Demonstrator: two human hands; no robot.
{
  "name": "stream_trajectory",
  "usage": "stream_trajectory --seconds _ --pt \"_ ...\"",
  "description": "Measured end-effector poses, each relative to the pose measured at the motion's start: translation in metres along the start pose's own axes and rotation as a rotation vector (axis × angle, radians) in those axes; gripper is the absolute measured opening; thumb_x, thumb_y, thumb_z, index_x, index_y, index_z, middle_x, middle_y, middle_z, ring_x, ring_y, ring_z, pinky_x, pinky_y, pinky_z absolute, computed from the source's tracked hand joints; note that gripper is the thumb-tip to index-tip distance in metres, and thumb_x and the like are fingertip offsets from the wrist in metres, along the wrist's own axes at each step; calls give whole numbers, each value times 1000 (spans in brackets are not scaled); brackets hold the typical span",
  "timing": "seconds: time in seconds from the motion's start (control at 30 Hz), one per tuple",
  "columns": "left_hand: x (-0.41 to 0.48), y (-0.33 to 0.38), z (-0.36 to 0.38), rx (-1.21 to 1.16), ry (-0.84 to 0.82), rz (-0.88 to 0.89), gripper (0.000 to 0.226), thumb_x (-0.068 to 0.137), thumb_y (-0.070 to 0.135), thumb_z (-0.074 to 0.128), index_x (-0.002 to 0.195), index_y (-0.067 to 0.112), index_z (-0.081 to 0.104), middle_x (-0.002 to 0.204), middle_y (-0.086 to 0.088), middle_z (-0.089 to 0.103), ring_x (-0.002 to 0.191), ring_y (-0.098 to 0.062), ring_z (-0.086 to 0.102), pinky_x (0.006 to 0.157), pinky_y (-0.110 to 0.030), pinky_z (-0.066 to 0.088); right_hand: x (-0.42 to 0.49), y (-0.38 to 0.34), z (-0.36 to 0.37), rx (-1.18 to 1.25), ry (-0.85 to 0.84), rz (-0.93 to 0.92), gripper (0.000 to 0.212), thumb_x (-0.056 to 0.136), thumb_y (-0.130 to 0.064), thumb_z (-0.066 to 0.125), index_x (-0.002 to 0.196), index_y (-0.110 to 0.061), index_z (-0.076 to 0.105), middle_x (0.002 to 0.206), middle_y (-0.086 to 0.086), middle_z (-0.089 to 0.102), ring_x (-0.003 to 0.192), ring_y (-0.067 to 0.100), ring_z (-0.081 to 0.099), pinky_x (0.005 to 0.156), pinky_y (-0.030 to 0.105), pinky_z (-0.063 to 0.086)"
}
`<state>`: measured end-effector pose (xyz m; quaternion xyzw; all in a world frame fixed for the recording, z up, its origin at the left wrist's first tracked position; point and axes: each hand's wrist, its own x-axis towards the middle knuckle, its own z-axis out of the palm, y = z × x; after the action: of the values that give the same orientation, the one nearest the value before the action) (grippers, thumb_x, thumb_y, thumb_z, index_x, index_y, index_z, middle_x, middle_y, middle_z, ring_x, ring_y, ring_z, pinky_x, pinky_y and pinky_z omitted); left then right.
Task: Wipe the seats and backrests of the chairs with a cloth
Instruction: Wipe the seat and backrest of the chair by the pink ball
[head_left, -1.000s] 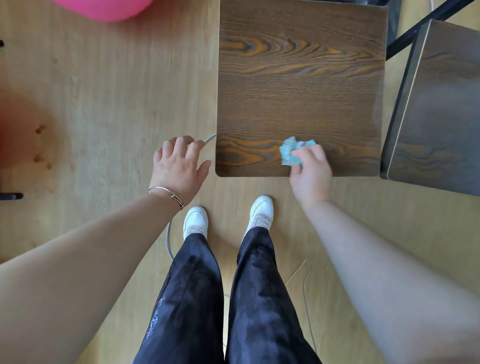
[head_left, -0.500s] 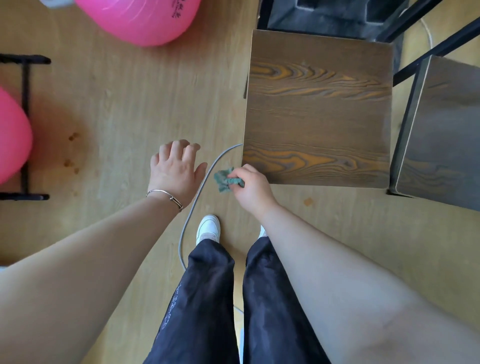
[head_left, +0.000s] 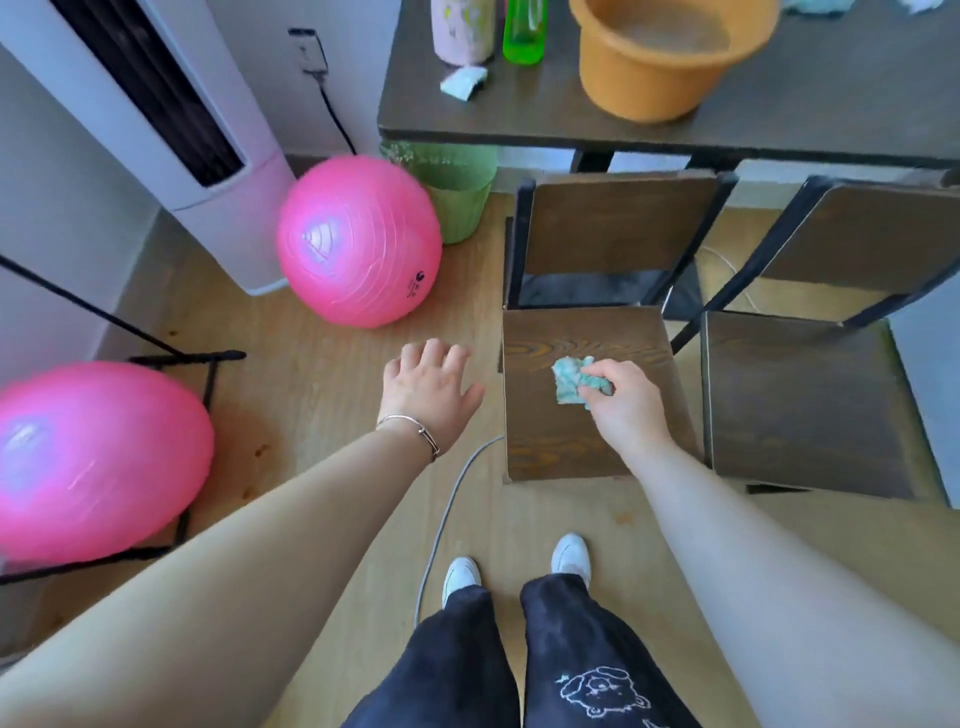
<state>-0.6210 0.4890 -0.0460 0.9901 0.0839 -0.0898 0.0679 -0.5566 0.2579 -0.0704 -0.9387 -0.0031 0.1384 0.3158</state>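
Two dark wooden chairs with black frames stand side by side at a table. My right hand (head_left: 626, 402) grips a crumpled light blue cloth (head_left: 571, 378) and presses it on the seat (head_left: 545, 436) of the left chair, near the seat's middle. That chair's backrest (head_left: 618, 221) rises behind the seat. My left hand (head_left: 428, 392), with a thin bracelet on the wrist, hovers over the floor left of the seat, fingers spread and empty. The second chair's seat (head_left: 800, 400) and backrest (head_left: 872, 234) are to the right.
A dark table (head_left: 519, 104) behind the chairs carries an orange basin (head_left: 665, 57), a green bottle (head_left: 524, 31), a pale bottle and a folded cloth. Two pink balls (head_left: 358, 241) lie on the left, near a white tower unit and a green bin (head_left: 457, 192). A grey cable (head_left: 441, 519) crosses the floor.
My head has tilted up, bringing the backrests and table into view. My right hand moved with the cloth from the seat's front left corner to the middle of the seat.
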Motion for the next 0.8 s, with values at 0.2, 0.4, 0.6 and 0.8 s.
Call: stream_trajectory --seconds 0.2,0.4,0.6,0.8 --pt "2 39 -103 8 121 65 48 94 54 34 132 26 41 131 -2 44 119 -30 39 99 -45 37 -25 -46 -102 -114 197 -96 27 95 -19 61 122 -17 67 122 6 56 105 24 58 85 28 46" --pt "-7 90 -171 -17 208 157 47 96 50 35 136 26 38 133 -3 43 122 -30 37 99 -45 36 -70 -57 -173 -112 315 -151 34 93 -21 65 126 -18 63 122 2 56 106 17 58 88 28 52" --pt "-12 162 -192 -17 213 245 47 97 51 35 138 27 35 135 -2 42 124 -29 37 100 -43 36 -97 -22 -246 -109 416 -118 32 93 -21 64 126 -20 63 121 -1 54 103 11 56 84 17 46" --pt "-16 268 -179 20 254 269 49 98 50 33 141 28 31 141 0 38 130 -27 34 106 -43 34 -97 54 -308 -128 432 -77 34 93 -22 64 127 -21 63 123 -4 53 102 9 55 80 14 45"
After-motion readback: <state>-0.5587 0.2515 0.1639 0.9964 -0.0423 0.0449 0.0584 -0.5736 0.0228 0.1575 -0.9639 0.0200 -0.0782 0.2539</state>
